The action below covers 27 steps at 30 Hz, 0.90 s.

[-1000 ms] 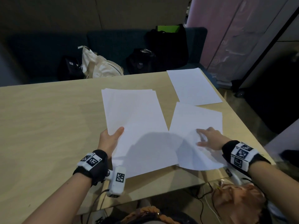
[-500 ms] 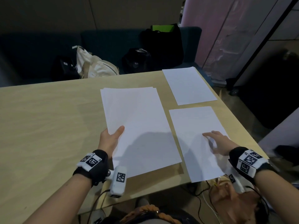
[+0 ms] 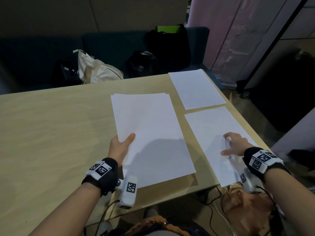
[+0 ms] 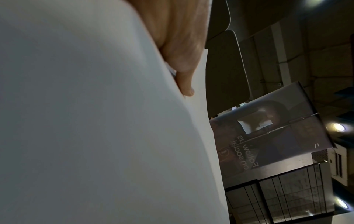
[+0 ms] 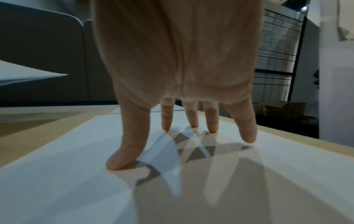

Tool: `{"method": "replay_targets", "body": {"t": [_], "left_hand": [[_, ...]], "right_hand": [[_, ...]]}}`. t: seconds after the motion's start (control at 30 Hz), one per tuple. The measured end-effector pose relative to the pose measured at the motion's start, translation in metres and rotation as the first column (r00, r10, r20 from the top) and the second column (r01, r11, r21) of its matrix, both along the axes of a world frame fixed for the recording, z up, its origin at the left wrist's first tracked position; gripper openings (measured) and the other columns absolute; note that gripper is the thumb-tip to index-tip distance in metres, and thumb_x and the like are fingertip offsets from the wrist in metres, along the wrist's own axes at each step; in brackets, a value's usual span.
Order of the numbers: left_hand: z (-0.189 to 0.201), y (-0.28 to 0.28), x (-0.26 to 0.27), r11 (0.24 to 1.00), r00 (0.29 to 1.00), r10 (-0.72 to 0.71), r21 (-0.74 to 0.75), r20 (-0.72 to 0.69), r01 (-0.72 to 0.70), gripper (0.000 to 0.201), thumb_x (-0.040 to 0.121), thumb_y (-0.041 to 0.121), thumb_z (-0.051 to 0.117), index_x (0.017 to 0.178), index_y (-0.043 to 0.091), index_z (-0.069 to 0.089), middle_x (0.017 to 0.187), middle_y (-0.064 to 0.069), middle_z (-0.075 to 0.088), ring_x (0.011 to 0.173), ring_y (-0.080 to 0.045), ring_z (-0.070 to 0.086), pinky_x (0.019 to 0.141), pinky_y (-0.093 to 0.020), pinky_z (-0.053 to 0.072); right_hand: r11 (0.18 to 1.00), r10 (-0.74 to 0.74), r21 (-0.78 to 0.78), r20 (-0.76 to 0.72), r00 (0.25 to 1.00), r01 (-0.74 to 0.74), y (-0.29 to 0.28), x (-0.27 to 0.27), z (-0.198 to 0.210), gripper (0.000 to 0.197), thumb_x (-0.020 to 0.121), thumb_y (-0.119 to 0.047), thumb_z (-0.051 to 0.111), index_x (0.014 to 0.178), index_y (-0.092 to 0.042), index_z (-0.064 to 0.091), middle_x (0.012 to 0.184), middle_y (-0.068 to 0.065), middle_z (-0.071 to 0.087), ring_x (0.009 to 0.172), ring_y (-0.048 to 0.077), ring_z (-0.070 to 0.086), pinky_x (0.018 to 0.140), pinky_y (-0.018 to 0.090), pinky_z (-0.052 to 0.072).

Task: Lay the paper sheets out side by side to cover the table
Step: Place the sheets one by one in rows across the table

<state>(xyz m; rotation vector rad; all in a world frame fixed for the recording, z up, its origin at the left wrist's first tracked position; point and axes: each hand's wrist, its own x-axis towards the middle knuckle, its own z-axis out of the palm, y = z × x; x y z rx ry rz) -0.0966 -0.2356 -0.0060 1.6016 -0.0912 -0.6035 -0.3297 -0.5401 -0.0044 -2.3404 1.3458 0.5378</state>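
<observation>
The left hand [image 3: 120, 147] grasps a stack of paper sheets [image 3: 151, 135] by its left edge, thumb on top and the other fingers tucked under the pile; in the left wrist view one fingertip shows against the underside of the white paper. The stack is held just above the wooden table [image 3: 51, 133], casting a shadow on the wood beneath its near edge, and its near right corner lies close to the table's front edge. To the right of the stack, apart from it by a strip of bare wood, a single sheet [image 3: 213, 133] lies flat near the table's right edge, its near end hanging slightly over the front edge. The right hand [image 3: 234, 144] is spread and released, holding nothing: its straight fingers [image 5: 166, 119] and thumb come down on this sheet, the thumb and fingertips touching the paper while the palm stays raised. Beyond this sheet, toward the table's far right corner, a second single sheet [image 3: 196, 89] lies flat, a narrow gap of wood between the two. Behind the table's far edge stands a dark sofa [image 3: 110, 46] with a cream bag [image 3: 95, 70] and several black bags [image 3: 168, 48] on it.
</observation>
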Motion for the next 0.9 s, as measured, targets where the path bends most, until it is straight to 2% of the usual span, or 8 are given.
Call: {"method": "replay_targets", "body": {"t": [0.2, 0.4, 0.9], "left_hand": [[-0.001, -0.006, -0.005, 1.0, 1.0, -0.013, 0.011, 0.0, 0.013, 0.034, 0.088, 0.012, 0.06, 0.121, 0.002, 0.056, 0.11, -0.007, 0.062, 0.1, -0.023, 0.059, 0.088, -0.029, 0.042], [0.0, -0.012, -0.007, 0.999, 0.999, -0.032, 0.01, 0.001, 0.032, 0.033, 0.089, 0.011, 0.059, 0.12, 0.002, 0.057, 0.11, -0.008, 0.062, 0.099, -0.023, 0.059, 0.086, -0.029, 0.041], [0.003, -0.02, -0.011, 0.998, 0.998, -0.059, 0.017, 0.02, 0.059, 0.034, 0.089, 0.012, 0.058, 0.122, 0.003, 0.056, 0.11, -0.006, 0.061, 0.099, -0.021, 0.058, 0.086, -0.028, 0.04]], "right_hand": [[0.998, -0.063, 0.018, 0.005, 0.998, 0.063, -0.005, -0.003, -0.003, 0.08, 0.078, -0.03, 0.073, 0.144, -0.021, 0.028, 0.149, 0.013, 0.027, 0.134, 0.038, 0.032, 0.11, 0.045, 0.031], [0.997, -0.08, -0.01, -0.014, 0.997, 0.08, 0.001, 0.0, -0.009, 0.096, 0.074, -0.053, 0.07, 0.149, -0.026, 0.015, 0.15, 0.018, 0.021, 0.135, 0.042, 0.028, 0.11, 0.05, 0.032], [0.996, -0.09, -0.004, 0.026, 0.996, 0.09, -0.004, -0.002, -0.005, 0.096, 0.072, -0.045, 0.075, 0.148, -0.026, 0.02, 0.151, 0.017, 0.02, 0.137, 0.041, 0.026, 0.111, 0.05, 0.031]]}}
